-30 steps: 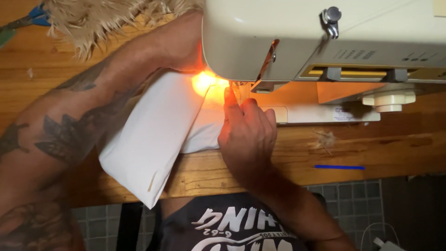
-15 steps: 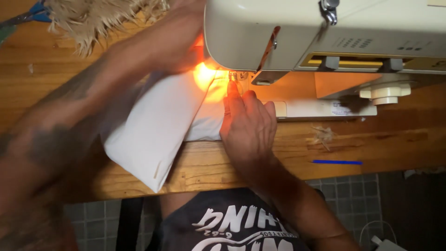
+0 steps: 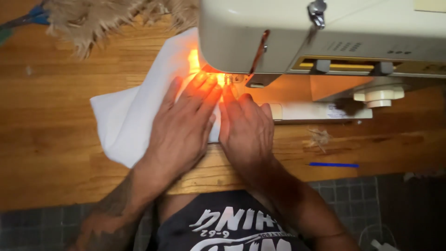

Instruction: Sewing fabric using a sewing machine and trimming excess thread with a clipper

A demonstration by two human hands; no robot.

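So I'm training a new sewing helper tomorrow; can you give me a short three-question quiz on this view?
1. True or false: both hands lie flat on the white fabric.
2. Which hand's fingers are nearer the needle area of the sewing machine: the left hand or the right hand?
3. What thin item lies on the wooden table to the right of the right hand? A) blue pencil-like stick B) red scissors C) metal ruler

Key: 1 true; 2 too close to call, since both hands' fingers reach the lit spot by the needle; 3 A.
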